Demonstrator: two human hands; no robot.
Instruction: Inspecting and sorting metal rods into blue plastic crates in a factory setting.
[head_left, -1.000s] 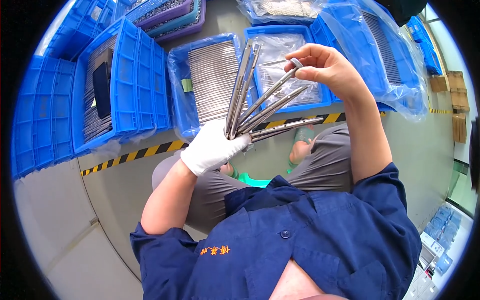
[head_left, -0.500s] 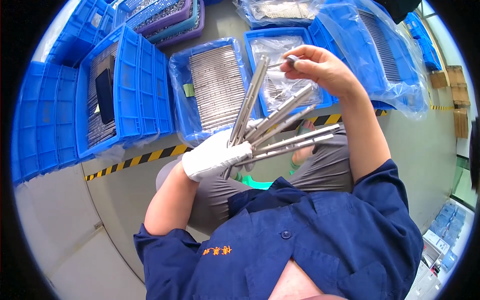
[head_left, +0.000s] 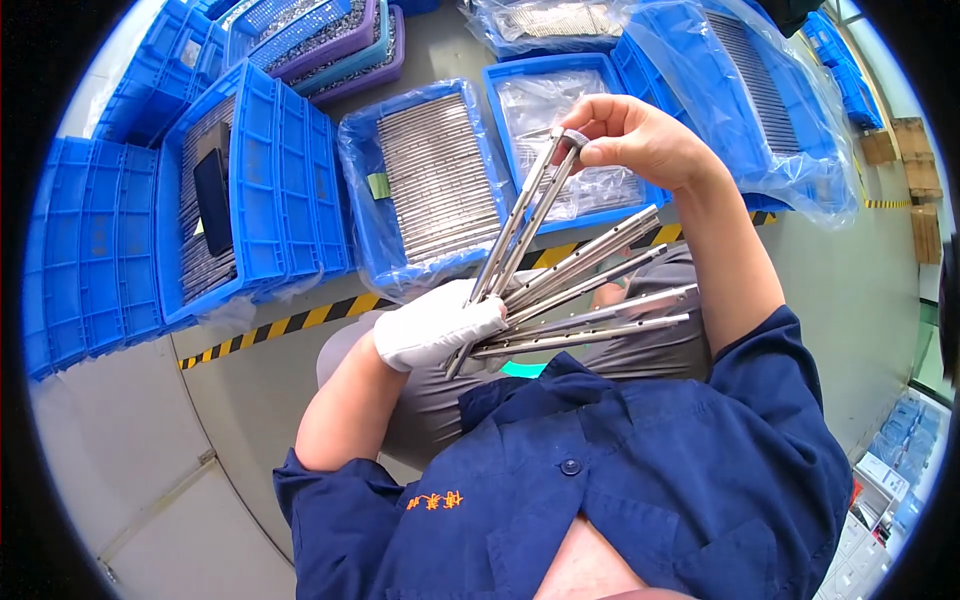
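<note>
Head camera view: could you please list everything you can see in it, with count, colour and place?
metal rods: six, silver, fanned out between the two hands
middle crate: one, blue, plastic-lined, rows of silver rods, straight ahead on the floor
left crate: one, blue, grey parts and a dark flat object inside
stacked crates: several, blue, far left
purple trays: two or so, small grey parts, top left
bagged crates: several, blue, clear plastic over them, top right
hazard tape: one yellow-black stripe on the grey floor
cardboard boxes: a few, brown, right edge
left hand: white glove, clamps the rods' lower ends
right hand: bare, fingers pinch the tips of the top two rods
jacket: dark blue, bottom
</note>
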